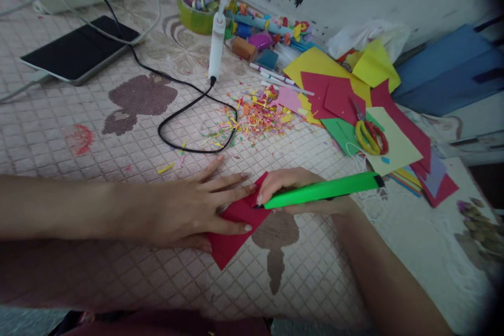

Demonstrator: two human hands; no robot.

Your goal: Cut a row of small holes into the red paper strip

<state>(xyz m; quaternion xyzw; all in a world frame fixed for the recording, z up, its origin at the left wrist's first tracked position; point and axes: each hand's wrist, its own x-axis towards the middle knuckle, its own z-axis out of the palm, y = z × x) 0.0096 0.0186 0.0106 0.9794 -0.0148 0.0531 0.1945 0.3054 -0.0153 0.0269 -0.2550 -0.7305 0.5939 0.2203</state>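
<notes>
My left hand [185, 207] lies flat with fingers spread, pressing a red paper piece [232, 244] onto the patterned tablecloth. From the right, my right hand [295, 181] grips a bright green utility knife [323, 189]. Its dark tip rests at the paper, close to the left fingertips; the blade itself is too small to make out clearly. Part of the red paper is hidden under the left fingers.
Colored paper scraps [260, 115], a white glue gun [217, 44] with a looping black cord, and scissors [370, 136] on stacked colored sheets [397, 139] lie beyond my hands. A tablet [82, 50] is at left; green tape [192, 18] and clay blocks [244, 48] stand near the wall.
</notes>
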